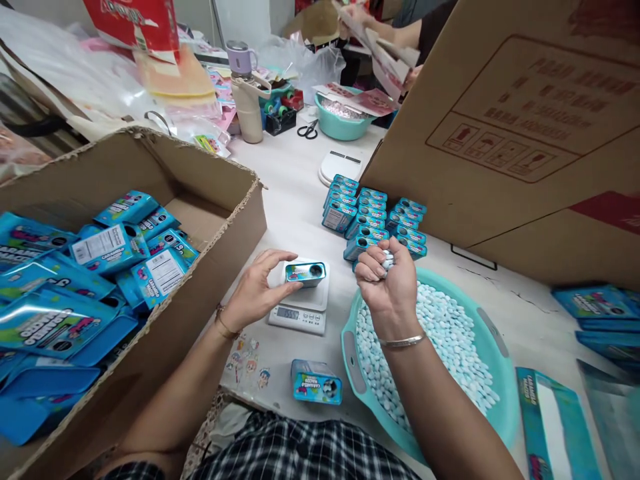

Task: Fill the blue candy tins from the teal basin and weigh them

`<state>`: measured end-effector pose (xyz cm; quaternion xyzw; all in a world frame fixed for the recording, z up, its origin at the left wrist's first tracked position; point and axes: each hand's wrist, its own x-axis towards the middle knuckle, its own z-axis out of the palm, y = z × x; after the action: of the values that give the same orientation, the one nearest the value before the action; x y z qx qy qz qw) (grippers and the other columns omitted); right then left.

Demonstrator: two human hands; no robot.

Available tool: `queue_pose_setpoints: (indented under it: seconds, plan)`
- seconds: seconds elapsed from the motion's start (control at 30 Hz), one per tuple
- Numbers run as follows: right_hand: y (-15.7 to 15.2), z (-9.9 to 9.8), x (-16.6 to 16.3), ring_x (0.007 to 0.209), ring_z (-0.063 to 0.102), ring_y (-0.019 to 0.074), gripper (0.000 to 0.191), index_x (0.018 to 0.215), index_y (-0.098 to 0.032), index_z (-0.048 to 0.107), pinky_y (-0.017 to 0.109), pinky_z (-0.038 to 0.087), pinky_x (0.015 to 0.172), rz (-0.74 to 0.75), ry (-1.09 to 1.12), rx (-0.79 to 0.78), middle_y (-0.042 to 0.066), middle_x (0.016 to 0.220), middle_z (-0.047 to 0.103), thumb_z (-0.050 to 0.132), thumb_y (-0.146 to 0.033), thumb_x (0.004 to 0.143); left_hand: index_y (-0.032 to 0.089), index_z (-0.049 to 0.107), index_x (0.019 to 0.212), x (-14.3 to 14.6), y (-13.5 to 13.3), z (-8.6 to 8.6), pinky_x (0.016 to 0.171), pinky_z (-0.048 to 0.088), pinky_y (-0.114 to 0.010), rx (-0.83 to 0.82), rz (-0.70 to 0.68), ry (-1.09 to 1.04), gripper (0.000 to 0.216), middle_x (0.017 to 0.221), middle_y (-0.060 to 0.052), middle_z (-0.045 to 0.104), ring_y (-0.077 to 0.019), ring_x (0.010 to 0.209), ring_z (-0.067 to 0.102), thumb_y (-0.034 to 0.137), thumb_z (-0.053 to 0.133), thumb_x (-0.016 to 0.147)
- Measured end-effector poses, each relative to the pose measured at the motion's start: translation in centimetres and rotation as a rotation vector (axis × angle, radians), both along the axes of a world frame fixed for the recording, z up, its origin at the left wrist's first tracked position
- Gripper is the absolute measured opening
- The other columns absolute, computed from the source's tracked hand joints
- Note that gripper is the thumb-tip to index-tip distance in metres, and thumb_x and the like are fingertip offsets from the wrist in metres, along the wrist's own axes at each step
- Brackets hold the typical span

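Note:
A small blue candy box [305, 273] with a round hole stands on a white digital scale [299, 313]. My left hand [256, 289] pinches the box's left end with thumb and fingers. My right hand [386, 280] is closed in a fist around a handful of pale blue-white candies, held over the teal basin [500, 373] full of the same candies [450, 333]. A second small blue box [316, 381] lies on the table near the front edge.
An open cardboard box [220, 220] with several blue packages stands at left. A group of filled blue boxes [373, 220] sits behind the scale. A large cardboard carton [510, 120] rises at right. Another person's hands [400, 60] work at the back, near a teal bowl [340, 120] and scissors [309, 129].

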<state>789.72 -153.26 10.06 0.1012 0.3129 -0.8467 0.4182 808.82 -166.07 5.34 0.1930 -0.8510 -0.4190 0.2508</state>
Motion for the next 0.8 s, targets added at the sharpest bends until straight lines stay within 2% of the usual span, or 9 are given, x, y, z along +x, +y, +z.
queue_pose_setpoints:
  seconds: [0.13,0.33,0.5,0.6,0.7,0.77,0.8]
  plan:
    - [-0.8,0.0,0.5,0.036,0.027,0.0022,0.025,0.071,-0.020,0.043,0.015,0.022,0.033,0.044,0.031,0.006,-0.011,0.054,0.033,0.056,-0.026,0.091,0.022,0.058,0.126,-0.3,0.1,-0.3,0.104,0.044,-0.039,-0.079,-0.028,-0.025,0.044,0.123,-0.008,0.062,-0.0228,0.119,0.056,0.031,0.073,0.085]
    - [-1.9,-0.4,1.4,0.036,0.024,0.0025,0.024,0.071,-0.020,0.043,0.015,0.021,0.033,0.070,0.050,0.013,-0.011,0.054,0.033,0.056,-0.026,0.090,0.022,0.056,0.127,-0.6,0.2,-0.7,0.105,0.044,-0.041,-0.106,-0.036,-0.063,0.046,0.124,-0.009,0.062,-0.0250,0.119,0.055,0.031,0.072,0.085]
    - [-1.7,-0.3,2.1,0.039,0.019,0.0023,0.029,0.072,-0.020,0.048,0.015,0.018,0.033,0.177,0.316,0.106,-0.010,0.056,0.033,0.067,-0.038,0.084,0.022,0.055,0.128,-0.8,0.2,-1.0,0.104,0.043,-0.043,-0.151,-0.055,-0.129,0.047,0.124,-0.009,0.062,-0.0271,0.119,0.055,0.030,0.071,0.085]
    - [1.0,0.1,1.3,0.041,0.020,0.0030,0.028,0.072,-0.020,0.055,0.017,0.015,0.035,0.243,0.528,0.206,-0.007,0.057,0.037,0.073,-0.040,0.080,0.021,0.054,0.127,-1.0,0.1,-1.5,0.103,0.043,-0.045,-0.159,-0.051,-0.164,0.051,0.123,-0.010,0.062,-0.0282,0.118,0.055,0.026,0.074,0.081]
    - [6.2,-0.4,-0.9,0.044,0.027,0.0055,0.028,0.069,-0.020,0.056,0.018,0.020,0.038,0.199,0.745,0.364,-0.005,0.057,0.039,0.072,-0.039,0.083,0.019,0.056,0.122,-1.2,0.1,-2.7,0.101,0.045,-0.044,-0.125,-0.005,-0.146,0.048,0.119,-0.010,0.064,-0.0277,0.114,0.058,0.025,0.076,0.079]
    - [10.3,-1.6,-2.6,0.049,0.038,0.0095,0.027,0.073,-0.022,0.062,0.021,0.030,0.042,0.253,1.020,0.632,-0.002,0.061,0.048,0.067,-0.046,0.086,0.019,0.058,0.114,-1.3,0.2,-3.6,0.094,0.048,-0.040,-0.046,0.038,-0.113,0.039,0.111,-0.008,0.067,-0.0249,0.105,0.062,0.028,0.075,0.080]
    - [12.2,-2.4,-3.2,0.057,0.049,0.0140,0.023,0.078,-0.024,0.068,0.025,0.040,0.048,0.353,1.175,0.789,0.001,0.068,0.058,0.073,-0.047,0.080,0.019,0.059,0.110,-1.4,0.3,-3.9,0.090,0.050,-0.037,0.004,0.054,-0.090,0.034,0.107,-0.006,0.067,-0.0232,0.100,0.064,0.029,0.074,0.081]
